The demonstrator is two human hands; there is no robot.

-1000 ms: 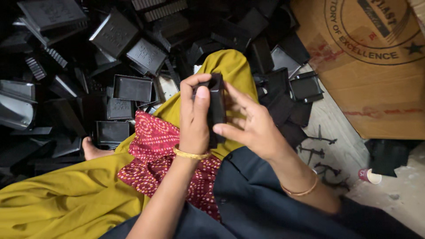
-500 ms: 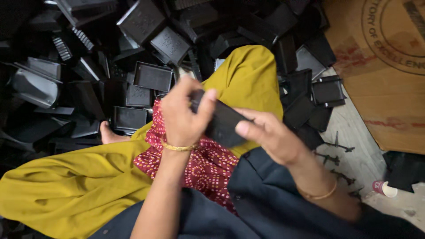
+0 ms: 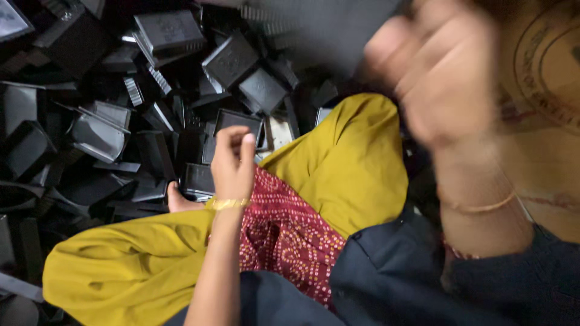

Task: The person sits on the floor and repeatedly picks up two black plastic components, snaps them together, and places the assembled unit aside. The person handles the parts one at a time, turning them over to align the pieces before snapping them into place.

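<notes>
Head view, looking down at a seated person's lap. Two hands show. Left hand point(image 3: 232, 162), centre frame, hovers above the knee with fingers point(image 3: 246, 148) loosely curled and holding nothing; one gold bangle point(image 3: 228, 204) circles its wrist. Right hand point(image 3: 444, 78), upper right, is raised close to the camera and heavily blurred; whether its fingers grip anything cannot be told. A second bangle point(image 3: 477, 207) sits on that wrist. Black plastic parts point(image 3: 229, 60) lie heaped on the floor across the upper left, too many and too overlapped to count. One open tray-shaped part point(image 3: 238, 124) lies just beyond the left fingers. Yellow trousers point(image 3: 344, 157), one red dotted cloth point(image 3: 290, 229) and a dark sleeve point(image 3: 393, 271) fill the lower frame.
</notes>
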